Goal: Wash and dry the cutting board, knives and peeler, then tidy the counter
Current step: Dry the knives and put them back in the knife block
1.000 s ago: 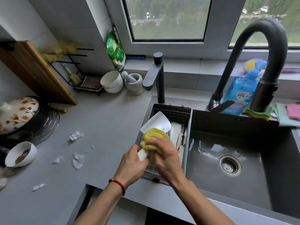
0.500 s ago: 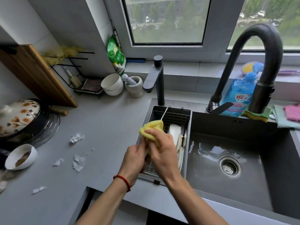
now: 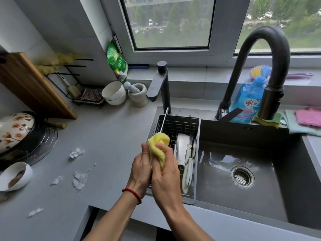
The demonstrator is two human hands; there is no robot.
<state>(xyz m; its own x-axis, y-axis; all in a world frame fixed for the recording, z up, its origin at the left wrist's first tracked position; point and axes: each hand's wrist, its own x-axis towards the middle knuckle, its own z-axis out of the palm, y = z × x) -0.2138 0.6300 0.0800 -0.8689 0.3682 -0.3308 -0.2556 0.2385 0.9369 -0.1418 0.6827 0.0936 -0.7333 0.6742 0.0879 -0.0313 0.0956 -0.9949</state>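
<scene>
Steel wire forms the drying basket (image 3: 175, 126) set in the left part of the sink (image 3: 260, 148); in it lie a broad blade and some white-handled tools (image 3: 188, 164), lengthwise, too jumbled to name singly. Above the basket's near left corner both hands meet. The left hand (image 3: 141, 168) is clenched around the handle of a knife (image 3: 164, 121), the handle itself hidden. The right hand (image 3: 166, 173) grasps a yellow cloth (image 3: 159, 145) bunched around the blade's base. The knife points away from the person, toward the small black tap (image 3: 160, 86), its thin edge up. On the grey desk (image 3: 107, 136) a white bowl (image 3: 16, 176) holds brown dregs.
</scene>
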